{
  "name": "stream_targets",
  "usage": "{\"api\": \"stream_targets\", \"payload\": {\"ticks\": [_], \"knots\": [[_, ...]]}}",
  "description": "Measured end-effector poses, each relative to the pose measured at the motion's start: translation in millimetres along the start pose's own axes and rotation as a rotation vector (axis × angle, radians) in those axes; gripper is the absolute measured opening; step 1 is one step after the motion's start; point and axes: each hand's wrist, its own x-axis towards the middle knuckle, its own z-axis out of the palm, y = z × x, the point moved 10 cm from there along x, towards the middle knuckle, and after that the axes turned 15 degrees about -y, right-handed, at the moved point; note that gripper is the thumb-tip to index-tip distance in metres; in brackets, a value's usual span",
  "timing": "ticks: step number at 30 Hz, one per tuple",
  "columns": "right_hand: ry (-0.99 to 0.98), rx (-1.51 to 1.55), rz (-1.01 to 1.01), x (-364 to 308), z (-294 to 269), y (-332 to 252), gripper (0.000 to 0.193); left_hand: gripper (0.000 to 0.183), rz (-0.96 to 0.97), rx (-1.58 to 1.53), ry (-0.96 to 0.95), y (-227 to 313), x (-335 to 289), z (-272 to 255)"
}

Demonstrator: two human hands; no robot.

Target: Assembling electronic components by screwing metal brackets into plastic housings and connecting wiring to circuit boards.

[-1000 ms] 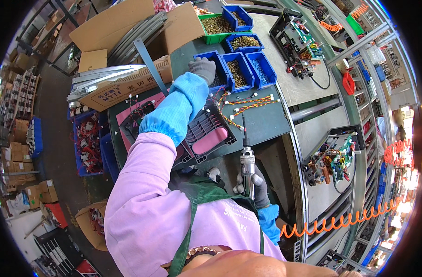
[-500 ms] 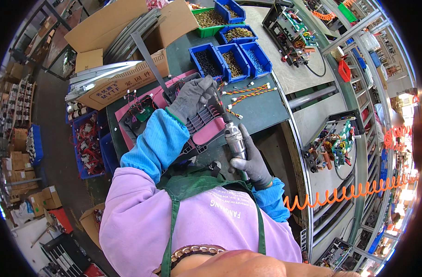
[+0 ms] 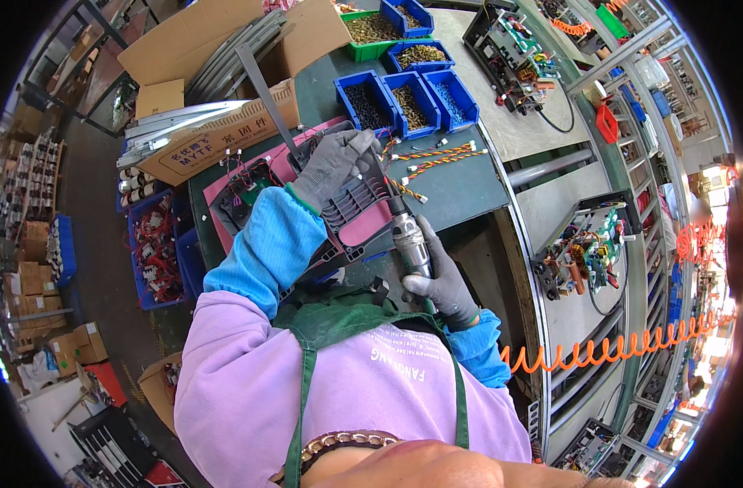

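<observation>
Cardboard box — open, red bin

A dark green workbench top. On its left part lies a pink mat bearing a black plastic housing. Farther back stand blue parts bins and a green bin, holding small screws. Nearer lie twisted red-and-yellow cables with white connectors.
</observation>
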Motion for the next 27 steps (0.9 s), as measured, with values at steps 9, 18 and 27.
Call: {"api": "stream_targets", "payload": {"ticks": [9,18,27], "knots": [[-0.006,0.023,0.012,-3,3,-2,0.104,0.031,0.082,-0.419,-0.045,-14,0,7],[-0.028,-0.104,0.015,0,4,1,0.106,0.035,0.113,-0.027,0.062,-1,-10,-9],[-0.022,-0.19,0.003,3,2,-1,0.108,0.039,0.025,0.281,0.166,25,-26,-11]]}}
